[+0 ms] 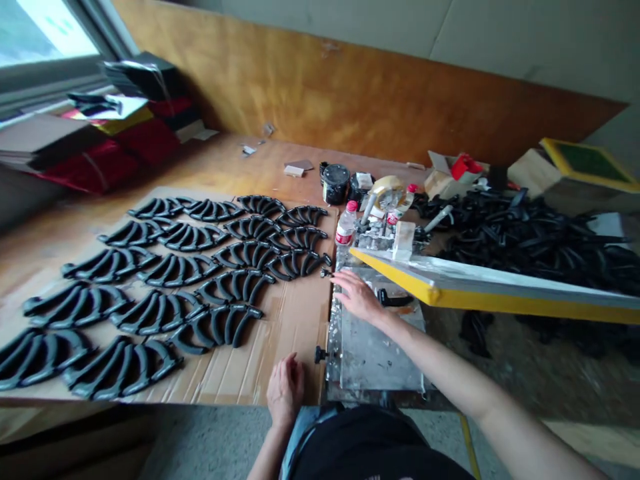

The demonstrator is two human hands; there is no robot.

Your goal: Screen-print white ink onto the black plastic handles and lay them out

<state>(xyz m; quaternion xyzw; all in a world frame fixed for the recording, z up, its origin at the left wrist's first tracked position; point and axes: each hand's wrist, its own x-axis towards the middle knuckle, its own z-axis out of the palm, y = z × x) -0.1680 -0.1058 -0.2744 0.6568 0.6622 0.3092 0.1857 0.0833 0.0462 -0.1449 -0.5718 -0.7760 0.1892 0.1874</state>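
Observation:
My right hand reaches over the left edge of a grey metal plate, fingers stretched out. Its fingertips are close to a black knob; whether they touch it is unclear. Near the front edge of the cardboard sheet, my left hand hovers or rests with its fingers curled, nothing visible in them. A second black knob is just to its right. On the plate lies one black curved piece, below a raised yellow-edged screen frame.
Rows of glossy black curved pieces cover the cardboard at left. A red-capped bottle, black tubs and a tape roll stand behind the plate. A heap of black pieces fills the right side.

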